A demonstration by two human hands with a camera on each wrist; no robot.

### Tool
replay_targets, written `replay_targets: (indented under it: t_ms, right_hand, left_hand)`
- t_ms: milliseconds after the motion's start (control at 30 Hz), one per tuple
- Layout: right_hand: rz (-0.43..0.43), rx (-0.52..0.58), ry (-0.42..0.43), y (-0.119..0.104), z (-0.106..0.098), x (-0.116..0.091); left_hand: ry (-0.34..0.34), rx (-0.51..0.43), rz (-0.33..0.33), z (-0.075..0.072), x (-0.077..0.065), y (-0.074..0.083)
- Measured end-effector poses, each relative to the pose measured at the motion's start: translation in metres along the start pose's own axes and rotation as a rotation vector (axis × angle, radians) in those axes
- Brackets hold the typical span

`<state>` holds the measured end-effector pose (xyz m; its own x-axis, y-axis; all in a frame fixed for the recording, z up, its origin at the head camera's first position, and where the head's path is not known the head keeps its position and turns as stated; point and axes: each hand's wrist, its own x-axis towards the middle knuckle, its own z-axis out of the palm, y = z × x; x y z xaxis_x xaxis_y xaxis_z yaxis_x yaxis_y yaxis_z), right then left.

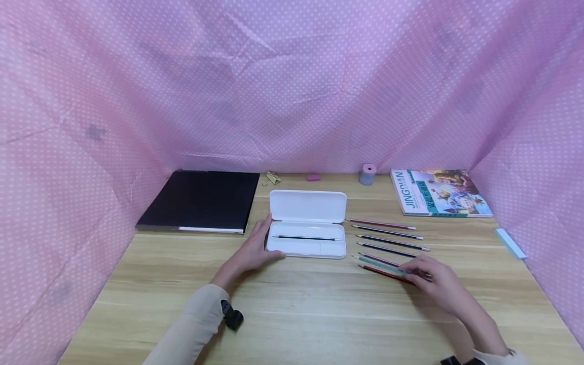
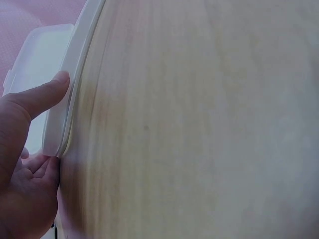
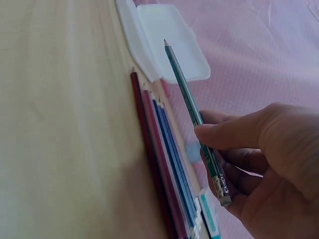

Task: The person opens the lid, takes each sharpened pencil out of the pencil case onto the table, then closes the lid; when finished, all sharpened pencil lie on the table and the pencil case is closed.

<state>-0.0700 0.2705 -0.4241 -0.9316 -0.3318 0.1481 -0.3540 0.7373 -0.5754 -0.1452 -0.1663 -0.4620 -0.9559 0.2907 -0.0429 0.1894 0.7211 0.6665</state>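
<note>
A white pencil case (image 1: 332, 249) lies with its lid raised at the middle of the table, one dark pencil (image 1: 305, 238) in its tray. My left hand (image 1: 253, 251) holds the case's left end, thumb (image 2: 47, 94) against the front wall and fingers at the side. To the right, my right hand (image 1: 435, 284) pinches a green pencil (image 3: 187, 94) near its eraser end; in the right wrist view it is lifted, point toward the case. Several red and dark pencils (image 1: 392, 239) lie in a row beside the case, beneath and beyond that hand.
A black flat folder (image 1: 201, 200) lies at the back left. Along the back are gold binder clips (image 1: 272, 178), a pink eraser (image 1: 313, 177) and a small pink-and-blue cylinder (image 1: 367, 175). Magazines (image 1: 442, 192) and a pale blue strip (image 1: 510, 243) lie right. Pink dotted cloth surrounds the table.
</note>
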Motion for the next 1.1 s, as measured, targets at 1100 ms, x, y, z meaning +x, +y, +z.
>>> replay_targets:
  t_ms: [1100]
  right_hand:
    - [0.046,-0.127,0.071,0.006,0.02,-0.04]
  left_hand:
    - [-0.005,0.006,-0.004,-0.002,-0.001,0.002]
